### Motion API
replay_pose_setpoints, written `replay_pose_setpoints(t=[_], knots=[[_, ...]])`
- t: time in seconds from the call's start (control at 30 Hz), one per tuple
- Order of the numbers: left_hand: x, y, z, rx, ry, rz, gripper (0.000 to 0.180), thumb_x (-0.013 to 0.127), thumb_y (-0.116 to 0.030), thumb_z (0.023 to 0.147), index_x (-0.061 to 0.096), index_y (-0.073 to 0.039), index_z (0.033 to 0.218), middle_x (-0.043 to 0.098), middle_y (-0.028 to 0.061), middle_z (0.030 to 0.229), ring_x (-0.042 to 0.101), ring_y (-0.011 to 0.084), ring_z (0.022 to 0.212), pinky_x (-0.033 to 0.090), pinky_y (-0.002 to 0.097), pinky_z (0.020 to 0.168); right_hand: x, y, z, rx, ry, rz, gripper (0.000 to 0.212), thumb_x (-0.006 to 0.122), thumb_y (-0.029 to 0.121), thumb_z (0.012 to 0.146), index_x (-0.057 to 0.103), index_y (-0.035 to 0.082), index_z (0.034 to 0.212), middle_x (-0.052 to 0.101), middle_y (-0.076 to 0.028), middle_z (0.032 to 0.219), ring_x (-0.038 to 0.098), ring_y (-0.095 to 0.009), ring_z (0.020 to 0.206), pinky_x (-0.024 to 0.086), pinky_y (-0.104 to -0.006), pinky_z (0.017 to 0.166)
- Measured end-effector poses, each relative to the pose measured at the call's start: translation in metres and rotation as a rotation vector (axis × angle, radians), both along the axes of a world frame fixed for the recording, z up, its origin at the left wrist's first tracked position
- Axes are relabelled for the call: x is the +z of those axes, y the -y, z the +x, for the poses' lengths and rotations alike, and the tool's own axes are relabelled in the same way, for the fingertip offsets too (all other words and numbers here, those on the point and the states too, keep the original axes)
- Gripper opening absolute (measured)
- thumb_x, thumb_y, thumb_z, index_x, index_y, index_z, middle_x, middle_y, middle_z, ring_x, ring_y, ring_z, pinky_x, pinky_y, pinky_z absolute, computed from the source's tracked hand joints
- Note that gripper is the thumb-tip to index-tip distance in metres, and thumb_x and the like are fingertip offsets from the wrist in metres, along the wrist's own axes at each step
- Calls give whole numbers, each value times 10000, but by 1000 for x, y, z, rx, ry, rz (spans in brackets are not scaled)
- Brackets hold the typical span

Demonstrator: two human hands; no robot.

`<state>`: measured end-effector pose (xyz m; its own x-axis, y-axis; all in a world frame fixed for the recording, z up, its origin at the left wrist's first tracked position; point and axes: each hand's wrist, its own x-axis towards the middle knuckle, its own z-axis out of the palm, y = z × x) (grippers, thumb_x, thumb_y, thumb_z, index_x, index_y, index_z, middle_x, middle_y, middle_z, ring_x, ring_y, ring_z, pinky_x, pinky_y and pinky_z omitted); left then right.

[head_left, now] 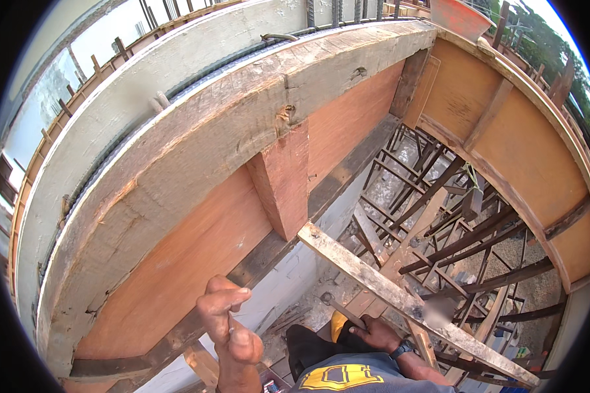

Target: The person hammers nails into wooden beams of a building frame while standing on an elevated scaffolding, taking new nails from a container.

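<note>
My left hand [229, 321] is raised in front of the lower edge of an orange plywood panel [196, 262]. Its fingers are curled closed, with a thin pale sliver showing between them that is too small to name. Lower and to the right, my right hand [379, 334] grips a hammer [346, 313] by its handle, the head pointing up and left. A short reddish wooden post [285, 183] stands against the panel under a thick weathered timber [210, 124]. One end of a long narrow plank [367, 278] meets the foot of that post.
Below on the right, many dark metal frames and loose boards [432, 216] fill a deep space. A braced plywood wall [531, 144] curves along the right side. Steel rebars [337, 12] rise at the top, near a red container [459, 14].
</note>
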<state>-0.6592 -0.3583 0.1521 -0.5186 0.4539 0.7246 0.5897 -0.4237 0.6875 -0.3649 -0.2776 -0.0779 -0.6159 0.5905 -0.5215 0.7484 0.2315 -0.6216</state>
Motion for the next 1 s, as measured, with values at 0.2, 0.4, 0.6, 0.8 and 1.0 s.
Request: replay_pose_setpoints(t=[0.2, 0.4, 0.6, 0.8, 1.0], knots=[[-120, 7, -26, 455, -164, -427, 327, 730, -358, 860, 571, -88, 953, 495, 37, 740, 470, 201, 712, 363, 359, 692, -83, -22, -10, -166, -60, 4, 589, 602, 543, 903, 625, -31, 1035, 652, -249, 768, 658, -399, 747, 508, -465, 685], [-139, -15, -37, 741, -534, -666, 493, 816, -523, 666, 657, -108, 880, 551, 41, 763, 522, 257, 791, 377, 408, 769, -182, -56, -16, -304, -327, 184, 546, 630, 439, 927, 596, -34, 1197, 665, -184, 923, 627, -236, 891, 492, -374, 809], [-172, -24, -43, 882, -726, -551, 547, 825, -521, 610, 627, -63, 834, 552, 70, 716, 548, 278, 692, 421, 381, 663, -254, -95, -50, -556, -694, -142, 517, 619, 392, 957, 566, -19, 1266, 647, -114, 1008, 585, -170, 946, 467, -334, 838], [-177, -16, -45, 823, -816, -409, 507, 894, -321, 581, 578, -26, 846, 594, 89, 753, 588, 213, 708, 441, 320, 599, -298, -128, -110, -302, -1047, -185, 386, 601, 434, 970, 503, 61, 952, 521, -12, 671, 485, -85, 540, 403, -261, 475], [-200, -21, -62, 606, -620, -386, 480, 872, -308, 677, 564, -35, 926, 601, 50, 767, 587, 157, 760, 469, 293, 687, -348, -142, -134, -116, -1308, -779, 668, 542, 694, 881, 491, 33, 958, 502, -83, 671, 467, -178, 502, 431, -338, 494]])
